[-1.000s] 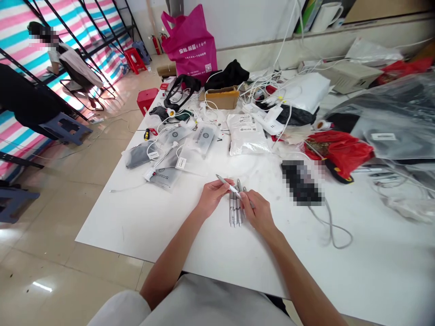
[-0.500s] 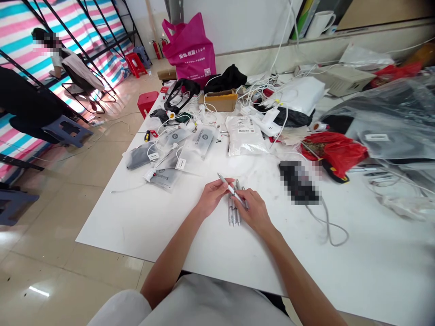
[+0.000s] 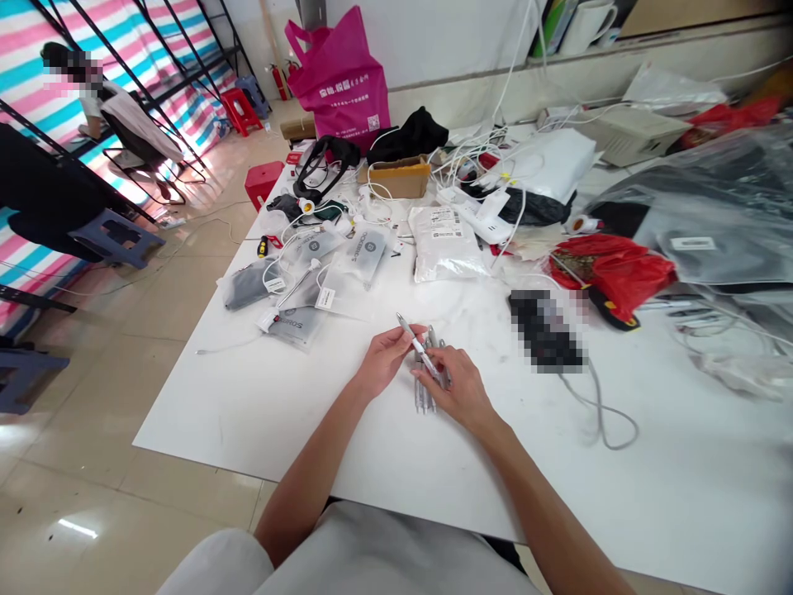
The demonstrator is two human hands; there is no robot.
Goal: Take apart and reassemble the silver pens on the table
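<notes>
White table (image 3: pixel 409 463): one, its near edge before my body, goods crowded along the far half.
Clear plastic bag (image 3: pixel 712 215): one, large, dark contents, labelled, at the far right of the table.
Magenta tote bag (image 3: pixel 344 83): one, upright, printed in white, with a square code low on its side, at the far end.
Red plastic bag (image 3: pixel 644 268): one, rumpled, beside the clear one.
White parcel (image 3: pixel 446 248): one, with a printed label, beyond my hands.
Open cardboard box (image 3: pixel 400 179): one, low, behind the parcel.
Left hand (image 3: pixel 382 364): mine; thumb and forefinger closed in a pinch near the grey end of a pen.
Right hand (image 3: pixel 462 384): mine; fingers curled, thumb set a little apart from the forefinger, about the same pen's lower end; whether they press on it I cannot tell.
Dark object (image 3: pixel 548 330): one, blurred out, to the right of my hands, a grey cable near it.
Silver-and-white pen (image 3: pixel 412 335): one, slanting between my two hands, grey end pointing away and leftward, above its fellows.
Row of similar pens (image 3: pixel 424 401): several, side by side on the table, partly covered by my right hand; count uncertain.
</notes>
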